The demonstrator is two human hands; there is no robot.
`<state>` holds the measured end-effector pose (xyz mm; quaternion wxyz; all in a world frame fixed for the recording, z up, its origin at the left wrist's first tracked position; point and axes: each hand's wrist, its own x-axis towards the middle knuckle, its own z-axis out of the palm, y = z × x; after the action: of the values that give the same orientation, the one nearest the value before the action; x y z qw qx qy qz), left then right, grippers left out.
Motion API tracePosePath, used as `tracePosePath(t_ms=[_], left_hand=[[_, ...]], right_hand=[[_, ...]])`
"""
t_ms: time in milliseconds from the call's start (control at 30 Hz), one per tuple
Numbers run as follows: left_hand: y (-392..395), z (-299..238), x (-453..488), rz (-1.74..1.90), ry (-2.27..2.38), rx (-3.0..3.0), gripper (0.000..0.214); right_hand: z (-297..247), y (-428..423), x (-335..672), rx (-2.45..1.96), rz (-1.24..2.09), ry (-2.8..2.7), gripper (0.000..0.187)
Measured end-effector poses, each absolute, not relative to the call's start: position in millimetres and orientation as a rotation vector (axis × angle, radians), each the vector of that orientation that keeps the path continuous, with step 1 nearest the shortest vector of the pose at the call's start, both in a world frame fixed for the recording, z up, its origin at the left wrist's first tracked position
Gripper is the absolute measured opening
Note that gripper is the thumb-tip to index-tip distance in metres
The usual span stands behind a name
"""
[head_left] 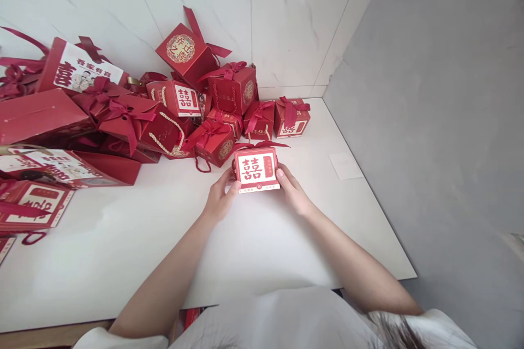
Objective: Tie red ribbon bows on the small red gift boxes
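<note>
White table (135,251), box (257,172) between hands (220,197)

Indoor room: tiled wall (295,22), white tabletop (262,245).

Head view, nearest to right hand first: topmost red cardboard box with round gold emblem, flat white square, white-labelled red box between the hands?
1. White-labelled red box: against right hand.
2. Flat white square: right of hand.
3. Gold-emblem red box: upper left.

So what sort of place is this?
Probably an indoor work corner, perhaps in a shop or home; I can't tell which. A flat white table stands against white marble-patterned wall tiles, with a pile of red ribboned cardboard boxes on it.
</note>
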<state>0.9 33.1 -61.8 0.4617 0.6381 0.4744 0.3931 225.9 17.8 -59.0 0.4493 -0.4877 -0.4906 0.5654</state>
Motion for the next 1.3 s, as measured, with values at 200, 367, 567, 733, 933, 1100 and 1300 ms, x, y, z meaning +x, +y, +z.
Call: tracePosePath(t_ms=[200, 367, 567, 733, 933, 1100, 1300], left_hand=[[33.2, -62.5, 1.1, 0.968, 1.182, 1.575, 0.063], [33.0, -62.7, 1.0, 0.963, 1.182, 1.585, 0.062], [32.9, -62.1, 0.9, 0.951, 1.189, 1.59, 0.062], [33.1, -62.6, 1.1, 0.955, 1.197, 1.596, 0.063], [32.2, -61.1, 1.9, 0.958, 1.197, 1.573, 0.063], [31.8, -60.5, 1.8, 0.958, 1.203, 1.56, 0.065], [31.7, -61.8, 0.9, 0.95, 1.197, 1.57, 0.062]], right_hand=[[-59.4, 18.1, 226.1, -1.224, 1.384, -1.215, 0.056], [-59.7, 18.1, 225.9, -1.218, 1.389, -1.214, 0.057], [-61.3, 18.0, 225.4, -1.21, 1.381, -1.211, 0.056], [-63.8, 18.1, 225.2, -1.205, 1.387, -1.191, 0.055], [-62.9, 18.0, 225.6, -1.217, 1.407, -1.188, 0.055], [-60.3, 17.7, 226.1, -1.221, 1.405, -1.197, 0.056], [-60.6, 17.8, 225.9, -1.226, 1.397, -1.207, 0.057]])
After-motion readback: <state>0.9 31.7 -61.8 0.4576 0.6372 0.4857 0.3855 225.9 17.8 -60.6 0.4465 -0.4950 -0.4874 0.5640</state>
